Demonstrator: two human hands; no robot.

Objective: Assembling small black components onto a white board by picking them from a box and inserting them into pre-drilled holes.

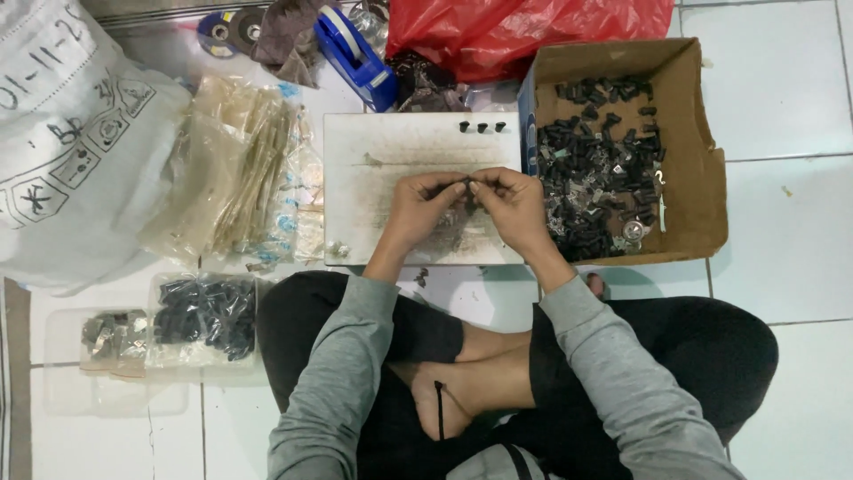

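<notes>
Nearest, lower left: clear bags of black parts (206, 316) and metal bits (114, 333) lying on tile. Mid: left hand (419, 209) and right hand (514, 206) meeting over white board (391, 151), fingertips pinching a small black part (467, 184) between them; its axis too small to tell. Right: open cardboard box (702, 169), blue-sided. Far: red bag (515, 31), cut off at top.

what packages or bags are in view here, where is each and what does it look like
white sack: far left, bulky, dark markings
red plastic bag: top centre, crumpled
cardboard box: right of the hands, open, brown, holds small black parts
clear packets: left of the white board, stacked
clear bag: lower left, black parts inside
</notes>
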